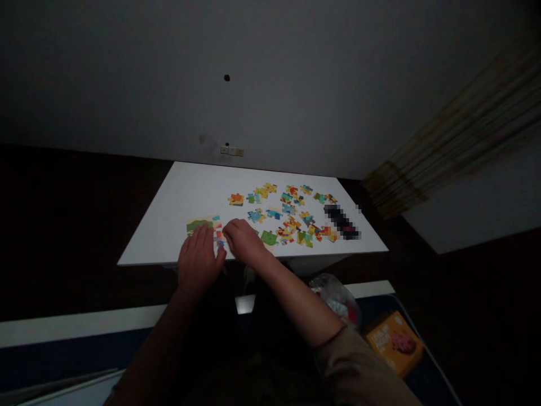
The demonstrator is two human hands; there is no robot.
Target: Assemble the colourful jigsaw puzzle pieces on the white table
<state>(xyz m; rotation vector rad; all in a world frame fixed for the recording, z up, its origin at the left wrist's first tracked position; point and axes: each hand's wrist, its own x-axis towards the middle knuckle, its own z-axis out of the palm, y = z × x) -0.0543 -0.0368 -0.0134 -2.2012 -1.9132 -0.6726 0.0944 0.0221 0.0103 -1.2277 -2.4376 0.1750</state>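
Left hand (198, 256) hides the lower part of the joined puzzle section (203, 220); right hand (245, 239) masks its own fingertips, grip unreadable; dark object (341, 221), 3 o'clock on the worktop (152, 231), pixelated, no ID; prints on loose pieces (288, 210) too small; plastic bag (333, 293), 5 o'clock, contents unclear; curtain (460, 124), 2 o'clock, cut by frame edge

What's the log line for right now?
left hand: over joined puzzle section | right hand: fingertips at section's right edge | other pieces: spread rightward on white table
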